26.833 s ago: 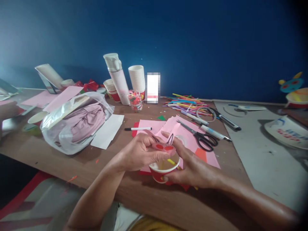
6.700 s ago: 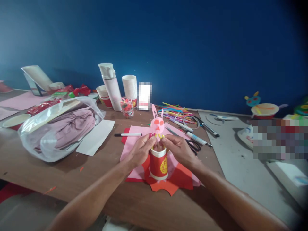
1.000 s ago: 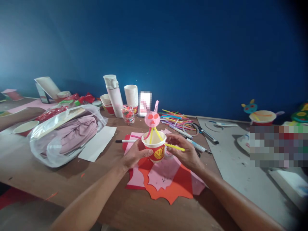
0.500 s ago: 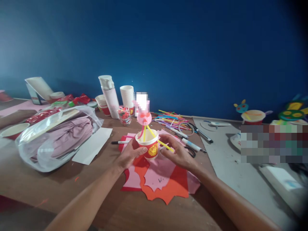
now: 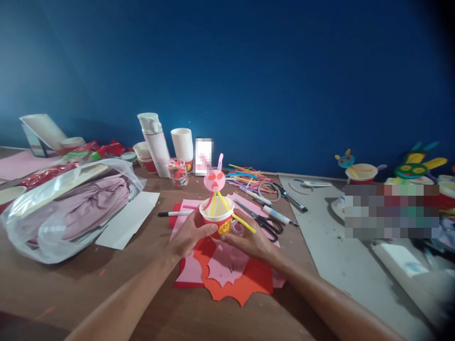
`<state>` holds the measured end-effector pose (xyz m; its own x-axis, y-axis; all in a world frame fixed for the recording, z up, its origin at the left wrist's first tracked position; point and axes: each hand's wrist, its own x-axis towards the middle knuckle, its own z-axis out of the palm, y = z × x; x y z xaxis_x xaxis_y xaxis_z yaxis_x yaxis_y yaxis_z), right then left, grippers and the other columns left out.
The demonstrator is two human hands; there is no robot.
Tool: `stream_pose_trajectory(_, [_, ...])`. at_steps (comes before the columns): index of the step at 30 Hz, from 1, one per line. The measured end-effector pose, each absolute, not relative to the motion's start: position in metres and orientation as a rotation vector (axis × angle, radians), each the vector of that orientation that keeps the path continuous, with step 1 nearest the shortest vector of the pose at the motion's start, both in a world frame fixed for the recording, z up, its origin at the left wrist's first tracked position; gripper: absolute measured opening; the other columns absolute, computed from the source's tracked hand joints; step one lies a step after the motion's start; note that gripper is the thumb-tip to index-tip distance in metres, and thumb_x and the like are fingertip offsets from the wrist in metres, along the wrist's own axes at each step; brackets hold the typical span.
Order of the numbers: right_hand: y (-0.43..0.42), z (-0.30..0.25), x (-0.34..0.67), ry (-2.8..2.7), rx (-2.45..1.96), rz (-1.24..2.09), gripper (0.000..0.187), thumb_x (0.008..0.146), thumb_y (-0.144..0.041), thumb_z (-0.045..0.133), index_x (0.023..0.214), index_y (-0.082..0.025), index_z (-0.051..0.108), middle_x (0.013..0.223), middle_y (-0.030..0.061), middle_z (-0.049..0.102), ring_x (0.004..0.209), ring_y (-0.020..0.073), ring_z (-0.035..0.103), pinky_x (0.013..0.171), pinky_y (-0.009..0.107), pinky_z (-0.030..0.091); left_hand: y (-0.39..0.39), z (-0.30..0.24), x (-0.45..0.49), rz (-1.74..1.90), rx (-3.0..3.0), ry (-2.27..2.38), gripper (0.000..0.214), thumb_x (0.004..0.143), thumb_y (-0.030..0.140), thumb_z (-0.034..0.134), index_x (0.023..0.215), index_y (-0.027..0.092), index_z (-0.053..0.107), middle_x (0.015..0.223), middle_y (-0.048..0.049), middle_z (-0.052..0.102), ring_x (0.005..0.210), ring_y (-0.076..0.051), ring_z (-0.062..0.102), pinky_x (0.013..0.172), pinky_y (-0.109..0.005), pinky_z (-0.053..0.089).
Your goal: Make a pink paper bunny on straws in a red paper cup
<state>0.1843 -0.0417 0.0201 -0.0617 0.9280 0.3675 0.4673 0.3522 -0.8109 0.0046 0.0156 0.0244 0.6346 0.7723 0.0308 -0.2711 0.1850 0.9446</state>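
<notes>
Between my hands is a red paper cup (image 5: 224,227) with a white rim and yellow print, held upright over the craft sheets. My left hand (image 5: 195,233) grips its left side, thumb across the front. At the lower right, my right hand (image 5: 249,242) holds the cup near its base; some fingers are hidden. A pink paper animal face (image 5: 214,182) with red eyes and an upright ear stands above the cup on pink and yellow sticks. One yellow stick (image 5: 244,222) pokes out to the right, and a pink stick (image 5: 191,207) to the left.
Scissors (image 5: 268,224), a black-capped marker (image 5: 174,214) and pink and orange sheets (image 5: 245,289) lie around the cup. Behind are colourful sticks (image 5: 249,176), a white flask (image 5: 156,149) and stacked cups (image 5: 182,147). A plastic bag (image 5: 46,251) lies left; finished cup animals (image 5: 361,174) stand right.
My right hand has moved from beside the yellow stick to the cup's lower right side, uncovering the scissors. The pink face now shows more fully. The view has shifted slightly right.
</notes>
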Motion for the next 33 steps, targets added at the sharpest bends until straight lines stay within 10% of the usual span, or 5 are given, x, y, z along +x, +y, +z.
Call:
stream_pose_trajectory(10, [-0.042,0.025,0.191,-1.611,-1.397,0.609,0.037,0.075,-0.037,0.063,0.109,-0.021,0.060,0.104,0.0076,0.066,0.099,0.0256,0.060,0.084,0.039,0.050,0.039,0.039,-0.017,0.882,1.243,0.516,0.062,0.071,0.035,0.069,0.127,0.023,0.047,0.133,-0.0119,0.048,0.123,-0.030,0.043,0.093,-0.039,0.042])
stream_pose_trajectory(33, [-0.045,0.010,0.181,-2.146,-1.345,0.361,0.029,0.078,-0.044,0.059,0.094,-0.021,0.060,0.092,0.0066,0.066,0.082,0.0224,0.059,0.076,0.038,0.042,0.044,0.075,-0.023,0.951,1.504,0.835,0.017,0.065,0.027,0.073,0.069,0.013,0.064,0.068,-0.0001,0.063,0.064,-0.011,0.055,0.062,-0.023,0.042])
